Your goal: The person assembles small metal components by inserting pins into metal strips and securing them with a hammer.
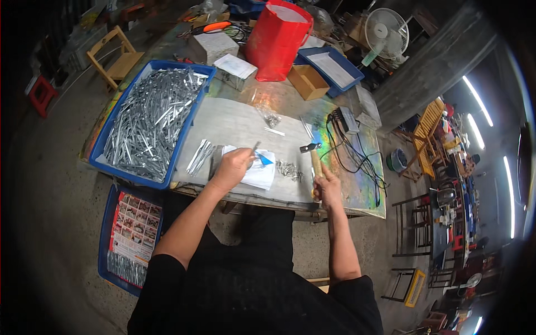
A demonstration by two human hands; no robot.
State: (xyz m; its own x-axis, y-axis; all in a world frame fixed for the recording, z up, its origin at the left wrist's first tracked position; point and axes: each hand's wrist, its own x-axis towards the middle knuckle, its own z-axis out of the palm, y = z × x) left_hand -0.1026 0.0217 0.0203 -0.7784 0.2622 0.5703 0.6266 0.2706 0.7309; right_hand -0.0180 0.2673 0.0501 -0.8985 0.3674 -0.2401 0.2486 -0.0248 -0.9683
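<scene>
In my right hand (329,188), the fingers are wrapped round the wooden handle of a hammer (310,148), its dark head raised above the table. My left hand (233,169) is closed over a stack of white paper (258,176), pinching a thin grey metal strip (257,146) whose tip points away from me. A small blue piece (264,159) lies beside those fingers on the paper. Between my hands is a pile of small metal parts (290,171). Several flat metal strips (199,157) lie left of my left hand.
A blue tray (210,72) heaped with metal strips fills the table's left side. Another blue tray (104,245) sits lower left. A red bag (276,42), a cardboard box (308,82) and a clear bag of small parts (272,119) stand farther back. Black cables (363,162) lie at right.
</scene>
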